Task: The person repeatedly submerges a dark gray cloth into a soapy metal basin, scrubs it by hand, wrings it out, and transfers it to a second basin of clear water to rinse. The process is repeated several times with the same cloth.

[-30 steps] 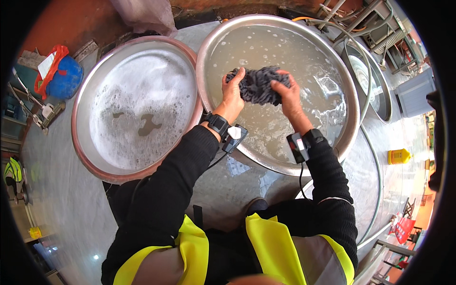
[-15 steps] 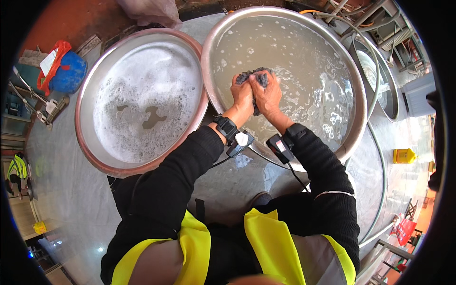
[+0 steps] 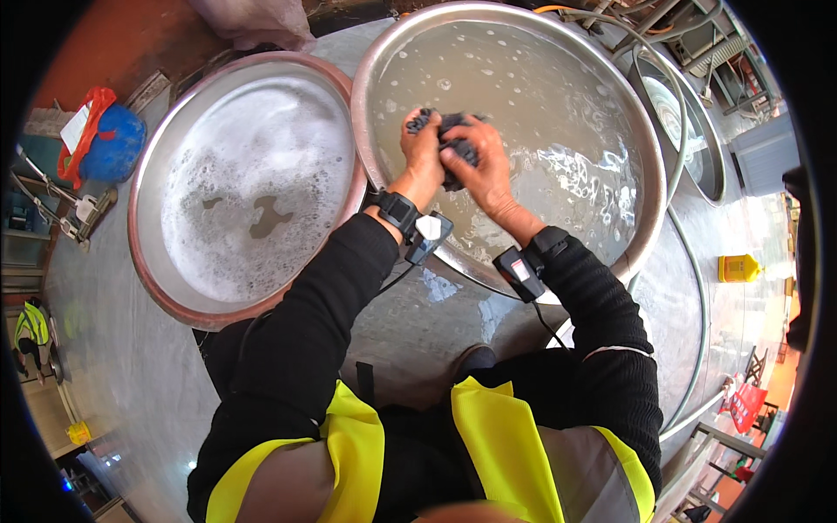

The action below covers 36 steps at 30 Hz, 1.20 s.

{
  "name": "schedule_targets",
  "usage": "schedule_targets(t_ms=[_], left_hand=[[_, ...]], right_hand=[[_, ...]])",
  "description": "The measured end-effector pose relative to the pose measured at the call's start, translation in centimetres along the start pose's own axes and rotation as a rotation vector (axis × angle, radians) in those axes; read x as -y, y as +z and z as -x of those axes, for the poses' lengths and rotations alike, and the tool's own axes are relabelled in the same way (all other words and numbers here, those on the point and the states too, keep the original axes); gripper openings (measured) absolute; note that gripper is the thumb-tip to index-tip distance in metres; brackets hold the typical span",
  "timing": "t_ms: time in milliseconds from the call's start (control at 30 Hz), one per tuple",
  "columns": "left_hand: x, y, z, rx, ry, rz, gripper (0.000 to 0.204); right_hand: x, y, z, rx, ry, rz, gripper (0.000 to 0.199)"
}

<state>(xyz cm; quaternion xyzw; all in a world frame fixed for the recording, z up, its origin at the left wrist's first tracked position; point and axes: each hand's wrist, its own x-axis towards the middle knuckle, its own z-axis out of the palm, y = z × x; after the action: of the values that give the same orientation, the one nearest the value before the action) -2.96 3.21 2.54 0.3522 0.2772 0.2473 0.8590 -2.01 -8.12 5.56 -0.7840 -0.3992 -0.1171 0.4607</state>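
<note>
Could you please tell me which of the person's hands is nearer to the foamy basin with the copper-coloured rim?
Left. The left hand, gripping the dark cloth over the murky-water basin, sits just beyond the foamy basin's rim; the right hand is farther off.

Lighting is bright daylight, hard and direct, coming from the upper right to judge by the glare. Strong specular highlights break up on the rippled water beside the right hand and along the rim of the right basin. The foamy left basin is near overexposed, its suds washing to white. The wet steel surface reflects sky in pale patches. Black sleeves hold little detail in shadow. Fisheye distortion is heavy: basin rims and pipes bow toward the frame edge, and a black vignette closes the corners. The centre is sharp; the periphery is softer and compressed.
</note>
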Motion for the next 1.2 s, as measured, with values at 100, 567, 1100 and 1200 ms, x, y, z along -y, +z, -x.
schedule_targets(t_ms=[100,567,1100,1200], left_hand=[[0.1,-0.9,0.0,0.107,-0.038,0.179,0.028],[1.4,1.8,3.4,0.259,-0.011,-0.153,0.04],[-1.7,-0.2,1.7,0.419,-0.022,-1.145,0.064],[-0.8,-0.7,1.1,0.44,0.023,-1.213,0.078]], right_hand=[[2.8,0.4,0.6,-0.01,-0.116,0.201,0.023],[-13.9,-2.7,0.3,0.225,0.887,-0.361,0.038],[-10.8,-6.5,-2.4,0.45,0.584,0.47,0.039],[-7.4,-7.1,-5.5,0.239,0.598,0.059,0.04]])
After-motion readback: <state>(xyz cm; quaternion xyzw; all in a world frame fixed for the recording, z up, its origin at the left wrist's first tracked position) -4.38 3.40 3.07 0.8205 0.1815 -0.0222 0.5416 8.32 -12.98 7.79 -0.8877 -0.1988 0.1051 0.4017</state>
